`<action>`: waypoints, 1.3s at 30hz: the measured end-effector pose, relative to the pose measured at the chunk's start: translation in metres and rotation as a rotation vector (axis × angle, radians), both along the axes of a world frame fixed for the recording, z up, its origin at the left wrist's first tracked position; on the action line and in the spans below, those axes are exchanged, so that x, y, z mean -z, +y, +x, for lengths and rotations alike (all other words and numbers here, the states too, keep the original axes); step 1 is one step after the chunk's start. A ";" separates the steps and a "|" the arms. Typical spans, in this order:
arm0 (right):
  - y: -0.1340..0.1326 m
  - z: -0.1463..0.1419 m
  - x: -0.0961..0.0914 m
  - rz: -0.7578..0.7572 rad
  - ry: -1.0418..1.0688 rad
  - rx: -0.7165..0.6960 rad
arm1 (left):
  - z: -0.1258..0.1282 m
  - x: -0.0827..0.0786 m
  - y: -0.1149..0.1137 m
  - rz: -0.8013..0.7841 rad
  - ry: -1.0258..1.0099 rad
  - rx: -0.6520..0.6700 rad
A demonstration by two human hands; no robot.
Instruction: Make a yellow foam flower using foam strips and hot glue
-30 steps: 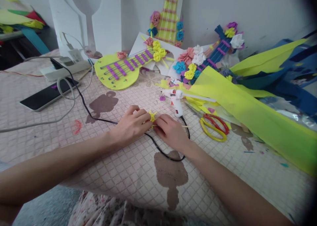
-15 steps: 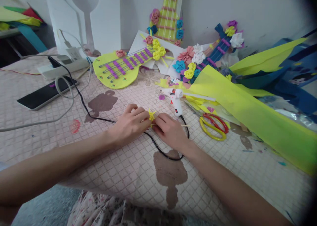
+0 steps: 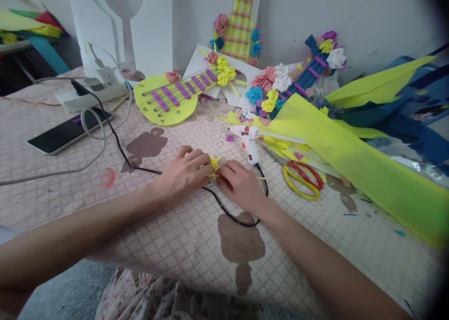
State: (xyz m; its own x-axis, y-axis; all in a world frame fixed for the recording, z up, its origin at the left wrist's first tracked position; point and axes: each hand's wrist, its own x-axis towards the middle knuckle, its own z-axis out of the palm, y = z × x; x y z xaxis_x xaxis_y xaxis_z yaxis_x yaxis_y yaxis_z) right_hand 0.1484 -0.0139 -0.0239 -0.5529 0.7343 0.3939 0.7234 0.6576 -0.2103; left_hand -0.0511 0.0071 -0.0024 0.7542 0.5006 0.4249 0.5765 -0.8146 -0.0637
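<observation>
My left hand [image 3: 184, 174] and my right hand [image 3: 240, 185] meet at the middle of the pink quilted surface [image 3: 182, 245]. Both pinch a small yellow paper flower [image 3: 214, 164] between their fingertips. A thin stick [image 3: 261, 178] pokes out to the right from under my right hand; whether it joins the flower is hidden. Just behind the hands lies a white glue gun [image 3: 249, 140], and its black cord [image 3: 231, 216] loops under my right wrist.
Yellow and red scissors [image 3: 303, 179] lie right of my hand. Yellow-green and blue paper sheets [image 3: 351, 156] pile up at right. Paper guitars [image 3: 171, 98] with paper flowers lean at the back wall. A phone [image 3: 66, 133] and a power strip [image 3: 91, 95] sit at left.
The hands stay in place on the yellow flower, with only slight finger shifts. The view moved a little.
</observation>
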 end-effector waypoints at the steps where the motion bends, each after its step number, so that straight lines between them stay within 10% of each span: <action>1: 0.000 0.000 0.000 -0.005 0.003 -0.001 | -0.001 0.000 0.001 0.001 0.000 -0.007; 39: 0.001 -0.002 0.001 -0.074 0.048 -0.017 | 0.004 -0.005 -0.004 0.028 0.073 0.047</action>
State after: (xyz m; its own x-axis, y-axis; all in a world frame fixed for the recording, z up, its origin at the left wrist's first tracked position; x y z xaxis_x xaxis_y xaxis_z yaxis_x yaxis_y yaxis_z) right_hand 0.1469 -0.0133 -0.0247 -0.5475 0.7530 0.3650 0.7004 0.6510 -0.2927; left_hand -0.0472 0.0030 0.0029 0.8063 0.4525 0.3809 0.5304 -0.8382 -0.1270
